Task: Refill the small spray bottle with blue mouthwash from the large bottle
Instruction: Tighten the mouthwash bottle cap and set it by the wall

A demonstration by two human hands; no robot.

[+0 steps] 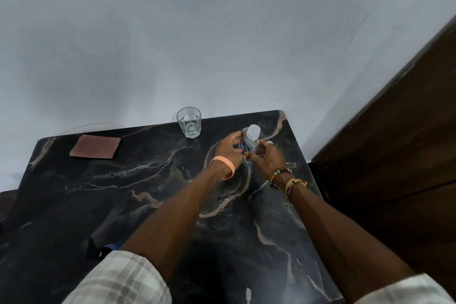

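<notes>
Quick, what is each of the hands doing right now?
Left hand: grips the clear plastic bottle with the translucent cap.
Right hand: grips the same bottle, lower down.

Both arms stretch forward, left hand (230, 149) curled in a grip, right hand (267, 155) just beside it, half curled.

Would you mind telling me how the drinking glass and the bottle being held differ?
The glass is open-topped; the bottle wears a translucent cap. The glass stands alone, untouched; the bottle is held by the left hand and right hand. The glass is plain; the bottle carries a blue label. Both are see-through.
</notes>
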